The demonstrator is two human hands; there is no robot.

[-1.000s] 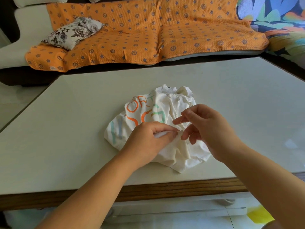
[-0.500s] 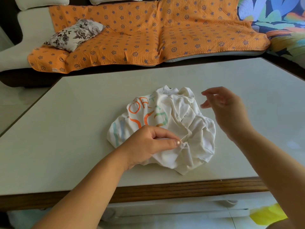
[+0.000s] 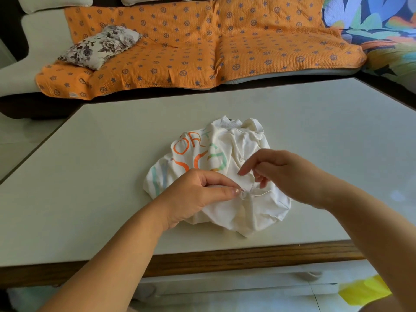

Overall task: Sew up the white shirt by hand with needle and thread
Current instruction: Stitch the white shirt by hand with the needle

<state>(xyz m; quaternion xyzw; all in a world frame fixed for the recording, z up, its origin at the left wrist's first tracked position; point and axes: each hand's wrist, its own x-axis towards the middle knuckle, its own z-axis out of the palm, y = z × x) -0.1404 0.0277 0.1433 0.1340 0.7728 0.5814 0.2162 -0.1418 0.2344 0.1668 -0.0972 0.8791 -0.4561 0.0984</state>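
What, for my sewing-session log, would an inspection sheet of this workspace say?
Surface: pale table, wooden front edge.
Job's things: white shirt crumpled on the table, orange and green print up; thread at the pinched fold; needle not discernible.
Clutter: nothing seen.
Grippers: left hand pinches a shirt fold; right hand hovers over the shirt, fingers curled, grip unclear.
Cables: nothing seen.
Surroundings: sofa with orange cover, floral pillow.

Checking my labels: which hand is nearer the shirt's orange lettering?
Left. The left hand lies just below the orange lettering; the right hand is farther, to its right.
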